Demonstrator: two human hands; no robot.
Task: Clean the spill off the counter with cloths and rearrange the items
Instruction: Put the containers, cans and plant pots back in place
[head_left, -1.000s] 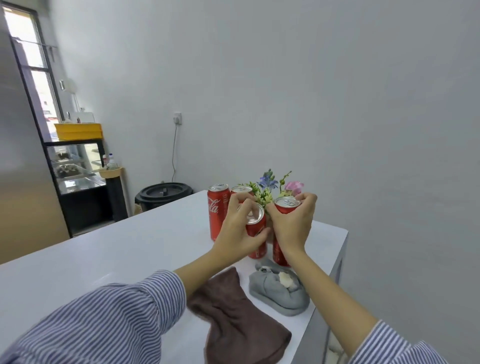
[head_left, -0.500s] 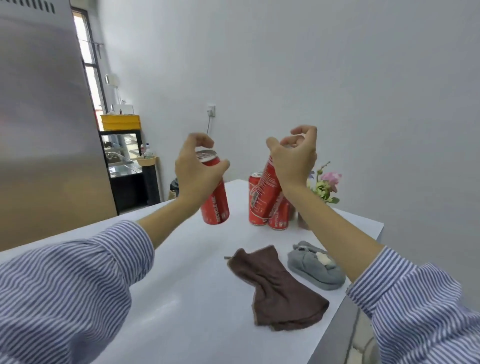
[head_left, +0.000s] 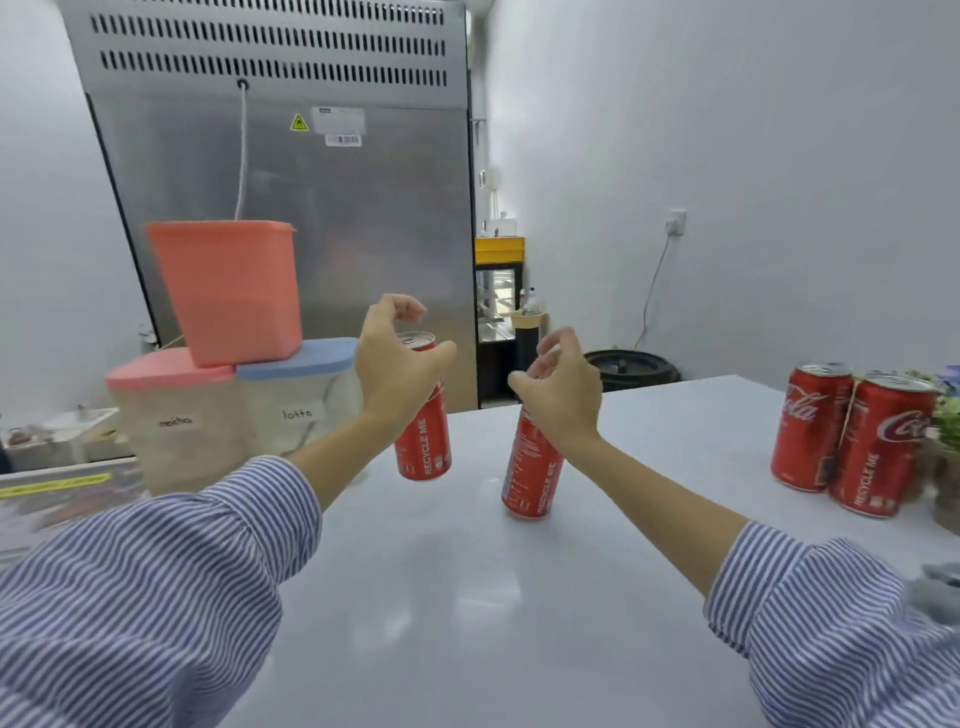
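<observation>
My left hand (head_left: 395, 358) grips a red cola can (head_left: 423, 431) near its top and holds it a little above the white counter (head_left: 467, 597). My right hand (head_left: 563, 387) grips a second red cola can (head_left: 532, 467), tilted, its base at or just over the counter. Two more red cans (head_left: 810, 426) (head_left: 880, 447) stand upright at the right, beside a flower arrangement (head_left: 948, 410). A bit of grey cloth (head_left: 940, 592) shows at the right edge. The brown cloth is out of view.
Two clear containers stand at the counter's far left, one with a pink lid (head_left: 166, 369), one with a blue lid (head_left: 301, 358), and an orange-pink tub (head_left: 231, 291) sits on top. A steel refrigerator (head_left: 311, 208) rises behind. A black bin (head_left: 631, 366) sits past the counter.
Both hands lifted one can each from the group by the flowers and carried them left across the counter. The view swung left, so the cloths left the frame.
</observation>
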